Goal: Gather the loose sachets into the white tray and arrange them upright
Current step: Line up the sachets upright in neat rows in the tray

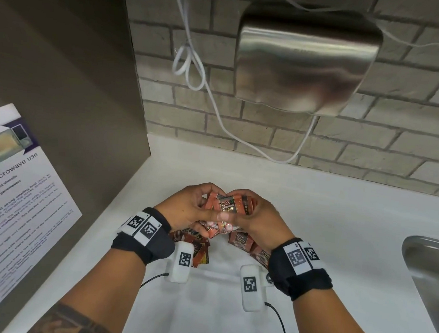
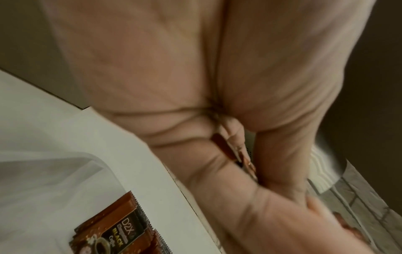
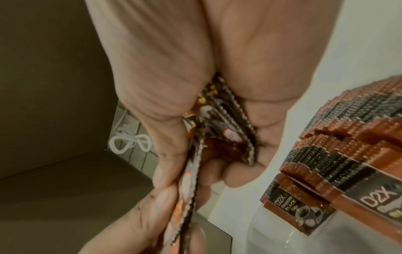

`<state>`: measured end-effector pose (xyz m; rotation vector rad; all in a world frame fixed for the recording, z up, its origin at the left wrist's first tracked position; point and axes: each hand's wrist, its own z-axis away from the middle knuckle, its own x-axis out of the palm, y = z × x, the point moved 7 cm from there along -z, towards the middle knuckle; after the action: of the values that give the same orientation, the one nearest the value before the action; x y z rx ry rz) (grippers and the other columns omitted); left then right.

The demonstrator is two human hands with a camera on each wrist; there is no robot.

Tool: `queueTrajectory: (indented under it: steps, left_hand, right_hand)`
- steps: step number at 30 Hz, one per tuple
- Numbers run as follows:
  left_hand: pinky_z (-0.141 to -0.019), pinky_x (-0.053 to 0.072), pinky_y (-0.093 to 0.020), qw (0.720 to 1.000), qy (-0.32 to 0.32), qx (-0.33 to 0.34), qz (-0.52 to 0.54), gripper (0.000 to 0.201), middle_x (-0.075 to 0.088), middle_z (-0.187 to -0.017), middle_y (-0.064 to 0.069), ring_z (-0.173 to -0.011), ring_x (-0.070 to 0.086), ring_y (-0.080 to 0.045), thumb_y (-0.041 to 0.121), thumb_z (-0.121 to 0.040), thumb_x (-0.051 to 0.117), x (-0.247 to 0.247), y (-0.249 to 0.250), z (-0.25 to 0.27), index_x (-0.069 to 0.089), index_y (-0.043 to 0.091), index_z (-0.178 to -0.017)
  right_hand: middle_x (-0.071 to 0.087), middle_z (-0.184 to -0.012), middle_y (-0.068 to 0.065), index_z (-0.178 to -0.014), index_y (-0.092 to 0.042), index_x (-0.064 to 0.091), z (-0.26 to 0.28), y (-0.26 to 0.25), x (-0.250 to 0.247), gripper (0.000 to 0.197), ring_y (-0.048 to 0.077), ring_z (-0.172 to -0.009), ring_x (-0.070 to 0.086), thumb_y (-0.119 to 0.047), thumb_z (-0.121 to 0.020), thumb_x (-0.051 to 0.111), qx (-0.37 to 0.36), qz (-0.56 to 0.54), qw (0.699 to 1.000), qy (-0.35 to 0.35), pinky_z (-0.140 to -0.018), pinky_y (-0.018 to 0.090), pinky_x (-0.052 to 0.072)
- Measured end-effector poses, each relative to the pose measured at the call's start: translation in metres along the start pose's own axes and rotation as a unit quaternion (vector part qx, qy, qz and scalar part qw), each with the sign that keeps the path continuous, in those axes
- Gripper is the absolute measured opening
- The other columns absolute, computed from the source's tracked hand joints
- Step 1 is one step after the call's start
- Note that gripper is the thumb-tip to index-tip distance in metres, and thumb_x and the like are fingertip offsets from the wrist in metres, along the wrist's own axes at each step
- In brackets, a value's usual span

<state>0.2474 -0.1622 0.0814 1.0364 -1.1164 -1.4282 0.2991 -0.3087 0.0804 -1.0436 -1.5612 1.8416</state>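
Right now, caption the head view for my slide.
Both hands, left hand and right hand, grip a bundle of orange-brown coffee sachets above the white plastic tray.

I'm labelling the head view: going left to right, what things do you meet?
Microwave notice → left hand → bunch of sachets → right hand → steel sink.

A steel hand dryer [image 1: 306, 61] hangs on the grey brick wall [image 1: 398, 143] above and beyond the grip, its white cable [image 1: 194, 67] looped left of it. A microwave-use notice [image 1: 13, 202] lies far left; a steel sink [image 1: 430, 275] sits right.
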Motion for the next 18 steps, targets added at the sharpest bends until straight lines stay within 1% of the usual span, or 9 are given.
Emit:
queueTrajectory:
  steps: [2,4,8,10,12,13,15,16,18]
  left_hand:
    - [-0.054,0.058,-0.026,1.0,0.0,0.0,0.004,0.037,0.07,-0.099,-0.015,-0.081,0.072,-0.022,0.006,-0.086,0.074,-0.001,-0.002,0.0,0.057,0.017,-0.118]
    - [-0.057,0.059,-0.028,1.0,0.003,0.002,0.008,0.035,0.071,-0.101,-0.014,-0.085,0.073,-0.022,0.005,-0.087,0.073,-0.005,-0.004,0.0,0.058,0.018,-0.116]
    - [-0.057,0.059,-0.029,0.999,0.033,0.002,0.007,0.036,0.071,-0.097,-0.012,-0.082,0.074,-0.023,0.005,-0.086,0.075,-0.011,-0.006,0.0,0.058,0.015,-0.115]
    - [-0.054,0.059,-0.029,0.998,0.053,0.003,0.019,0.039,0.071,-0.094,-0.013,-0.078,0.073,-0.023,0.004,-0.084,0.076,-0.014,-0.006,0.0,0.057,0.01,-0.117]
    - [-0.053,0.059,-0.028,0.998,0.066,0.006,0.016,0.042,0.073,-0.092,-0.013,-0.075,0.073,-0.023,0.005,-0.082,0.079,-0.017,-0.005,0.0,0.058,0.01,-0.117]
    - [-0.052,0.059,-0.028,0.998,0.068,0.006,0.006,0.043,0.074,-0.091,-0.012,-0.073,0.073,-0.023,0.007,-0.08,0.08,-0.016,-0.004,0.0,0.058,0.012,-0.117]
    - [-0.051,0.058,-0.028,0.997,0.07,0.006,-0.011,0.046,0.074,-0.089,-0.01,-0.068,0.072,-0.021,0.009,-0.077,0.083,-0.015,-0.003,-0.002,0.058,0.014,-0.116]
    - [-0.051,0.058,-0.028,0.997,0.069,0.008,-0.015,0.047,0.074,-0.088,-0.01,-0.066,0.072,-0.019,0.009,-0.076,0.084,-0.013,-0.003,-0.003,0.059,0.014,-0.115]
    - [-0.054,0.058,-0.028,0.998,0.061,0.013,-0.018,0.049,0.072,-0.089,-0.011,-0.069,0.072,-0.02,0.008,-0.073,0.087,-0.007,-0.001,-0.005,0.06,0.014,-0.114]
  right_hand:
    - [0.075,-0.104,0.0,-0.114,-0.022,0.066,-0.001,0.004,-0.001,0.041,0.017,-0.1,0.071,-0.024,-0.078,0.085,0.014,-0.04,0.999,0.008,-0.087,0.036,0.059]
    - [0.075,-0.106,0.011,-0.114,-0.013,0.067,-0.001,0.01,-0.005,0.035,0.03,-0.101,0.071,-0.008,-0.082,0.08,0.029,-0.107,0.994,0.022,-0.093,0.051,0.056]
    - [0.074,-0.108,0.014,-0.114,-0.015,0.071,0.001,0.014,-0.012,0.033,0.034,-0.102,0.071,-0.004,-0.083,0.071,0.042,-0.148,0.987,0.043,-0.095,0.057,0.053]
    - [0.073,-0.108,0.019,-0.117,-0.015,0.067,0.002,0.014,-0.014,0.036,0.037,-0.103,0.07,0.001,-0.086,0.057,0.046,-0.193,0.979,0.054,-0.095,0.056,0.053]
    - [0.073,-0.106,0.021,-0.121,-0.012,0.062,0.002,0.013,-0.015,0.038,0.035,-0.101,0.071,0.006,-0.093,0.045,0.05,-0.236,0.968,0.067,-0.092,0.05,0.055]
    - [0.073,-0.103,0.018,-0.121,-0.013,0.062,0.002,0.011,-0.015,0.034,0.032,-0.097,0.072,0.004,-0.096,0.047,0.044,-0.228,0.97,0.077,-0.09,0.046,0.057]
    - [0.073,-0.095,0.008,-0.115,-0.019,0.064,0.002,0.009,-0.011,0.023,0.024,-0.088,0.071,-0.012,-0.093,0.067,0.03,-0.175,0.981,0.076,-0.085,0.042,0.059]
    - [0.073,-0.093,0.005,-0.112,-0.019,0.065,0.001,0.009,-0.007,0.027,0.023,-0.085,0.071,-0.019,-0.087,0.076,0.032,-0.153,0.986,0.06,-0.082,0.04,0.06]
    - [0.075,-0.095,0.004,-0.109,-0.016,0.066,0.001,0.008,0.001,0.033,0.02,-0.085,0.074,-0.018,-0.081,0.082,0.045,-0.136,0.989,0.037,-0.072,0.032,0.059]
